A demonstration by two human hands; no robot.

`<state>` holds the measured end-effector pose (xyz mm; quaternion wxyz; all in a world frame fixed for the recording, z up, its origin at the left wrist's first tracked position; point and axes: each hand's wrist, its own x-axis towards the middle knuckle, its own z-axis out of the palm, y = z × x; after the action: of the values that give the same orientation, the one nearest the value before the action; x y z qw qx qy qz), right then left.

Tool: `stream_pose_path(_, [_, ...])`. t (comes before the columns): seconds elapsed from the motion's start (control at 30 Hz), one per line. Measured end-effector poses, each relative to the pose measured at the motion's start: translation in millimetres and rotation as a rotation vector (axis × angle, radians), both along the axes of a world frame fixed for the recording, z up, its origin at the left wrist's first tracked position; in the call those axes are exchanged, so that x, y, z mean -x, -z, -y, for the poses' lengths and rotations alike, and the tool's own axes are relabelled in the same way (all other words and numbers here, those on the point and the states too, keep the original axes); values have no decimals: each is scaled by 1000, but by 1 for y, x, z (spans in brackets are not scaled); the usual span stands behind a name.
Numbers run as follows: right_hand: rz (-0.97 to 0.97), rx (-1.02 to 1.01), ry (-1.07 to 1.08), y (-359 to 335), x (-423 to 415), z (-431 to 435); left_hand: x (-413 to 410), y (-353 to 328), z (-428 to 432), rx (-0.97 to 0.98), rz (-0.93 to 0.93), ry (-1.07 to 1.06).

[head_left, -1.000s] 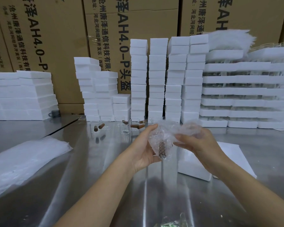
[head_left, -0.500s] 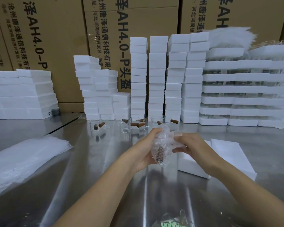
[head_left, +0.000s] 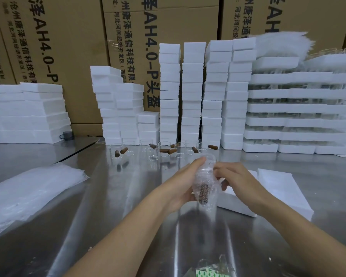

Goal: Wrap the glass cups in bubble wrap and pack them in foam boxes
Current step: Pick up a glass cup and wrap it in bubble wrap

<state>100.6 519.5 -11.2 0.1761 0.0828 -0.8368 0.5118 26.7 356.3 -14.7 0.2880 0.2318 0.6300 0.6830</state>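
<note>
Above the steel table, my left hand (head_left: 181,183) holds a glass cup wrapped in bubble wrap (head_left: 205,186), with a brown cork visible through the wrap. My right hand (head_left: 235,179) pinches the bubble wrap on the cup's right side and presses it round the glass. Several bare glass cups (head_left: 164,149) with brown corks (head_left: 171,150) stand further back on the table. A low white foam box (head_left: 238,204) lies just right of my hands, with a flat foam lid (head_left: 284,188) beside it.
A pile of bubble wrap sheets (head_left: 28,194) lies at the left. Stacks of white foam boxes (head_left: 192,92) line the back, in front of brown cartons (head_left: 68,47). Foam trays (head_left: 300,108) are stacked at the right. A small packet (head_left: 212,271) sits at the near edge.
The loose bubble wrap has been drawn in tight round the cup. Both hands have dropped slightly and closed in on the bundle.
</note>
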Motion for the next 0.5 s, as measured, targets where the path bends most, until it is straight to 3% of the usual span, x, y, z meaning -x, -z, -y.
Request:
stream_pose_path(0.17, [33, 20, -49, -4, -5, 1, 1, 2, -4, -54, 27, -41])
stream_pose_path(0.3, [-112, 119, 141, 0, 0, 6, 3, -3, -3, -304, 71, -129])
stream_pose_path(0.4, [-103, 225, 116, 0, 1, 7, 6, -5, 0, -491, 130, -168])
stream_pose_path(0.5, [-113, 294, 105, -2, 2, 5, 7, -7, 4, -440, 79, -184])
